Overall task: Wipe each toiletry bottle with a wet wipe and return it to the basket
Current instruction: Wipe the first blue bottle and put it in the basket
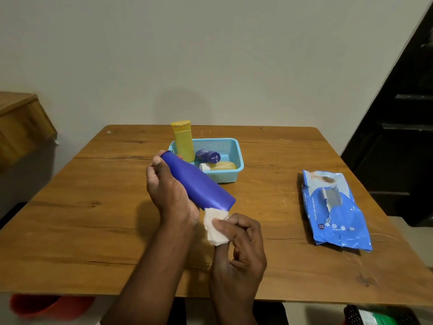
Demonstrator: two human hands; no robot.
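Item: large blue bottle (198,184). Your left hand (168,191) grips it from behind and below, fingers curled round the body, clear of the table (93,207) and just in front of the basket (234,170).

Wipe: wet wipe (215,227), bunched, pinched between thumb and fingers of your right hand (236,249). It touches the bottle's near end.

Basket contents: a tall yellow bottle (183,140) upright in the back left corner; a small dark blue bottle (208,156) on its side; a yellowish bottle with a white cap (219,166) on its side at the front.

Also present: wipes pack (335,209), flat on the table, well apart to your right.

Hazards:
- A wet plastic surface may slide in your left hand. The grip sits toward the far end, so the near, wider end hangs unsupported; pressing hard there could lever the bottle out.
- The basket is crowded at the front. Returning the bottle carelessly could knock over the tall yellow bottle.
- The side facing your palm is hidden, so I cannot say whether it is clean; it may be missed.

Orientation: the long axis runs diagonally, far end up and to your left toward the basket, near end down and to your right toward the wipe. The near end looks flat and broad, probably the base, though the view is soft there.
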